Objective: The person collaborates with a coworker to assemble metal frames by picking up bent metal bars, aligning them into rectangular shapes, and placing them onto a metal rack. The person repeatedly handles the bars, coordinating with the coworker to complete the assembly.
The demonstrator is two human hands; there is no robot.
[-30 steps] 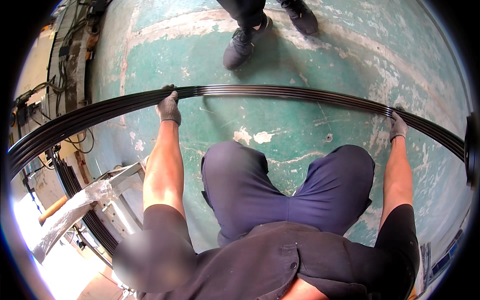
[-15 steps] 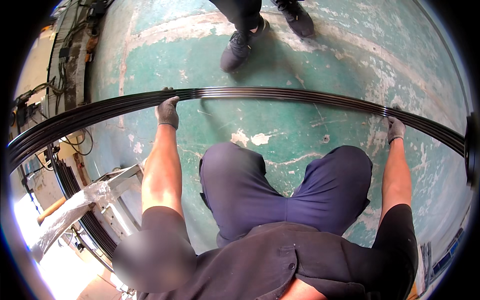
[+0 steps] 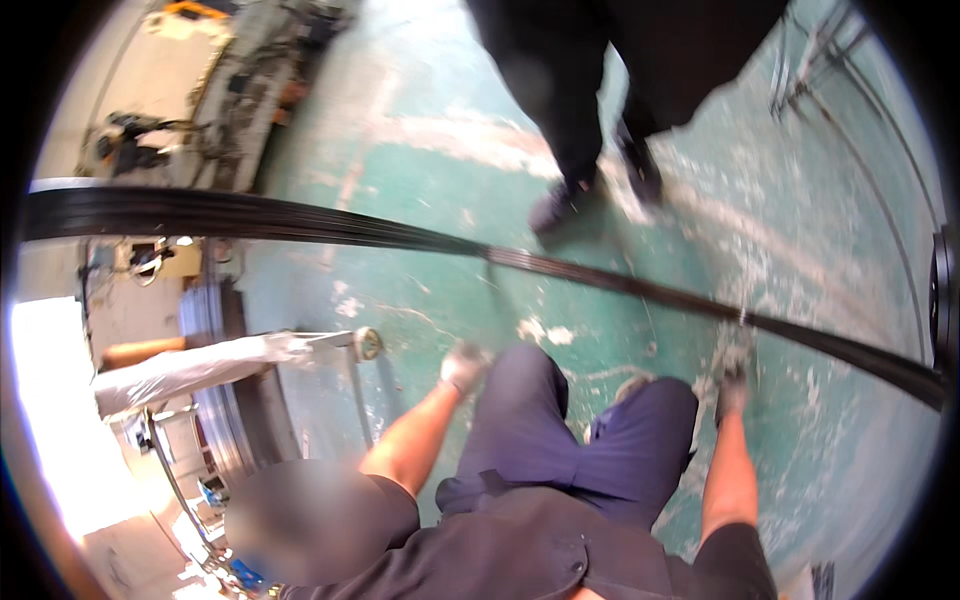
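A long bundle of thin dark rods or tubes [image 3: 600,277] runs right across the head view, bound with a light band near its right part. My left hand [image 3: 464,367], in a grey glove, is beside my left knee, apart from the bundle; motion smears its fingers. My right hand [image 3: 732,390], gloved too, lies to the right of my right knee, a little on the near side of the bundle. Its fingers are blurred, and no held thing shows in either hand.
Another person in dark clothes [image 3: 555,90] stands just beyond the bundle. At left are a frame with a plastic-wrapped bar [image 3: 190,380], more long stock [image 3: 215,375] and machinery [image 3: 240,90]. A thin metal frame [image 3: 800,80] stands far right on the worn green floor [image 3: 420,190].
Both my hands have let go of the bundle and drawn back toward my knees. The view has shifted, and the bundle now slants down to the right. The other person shows larger, farther right.
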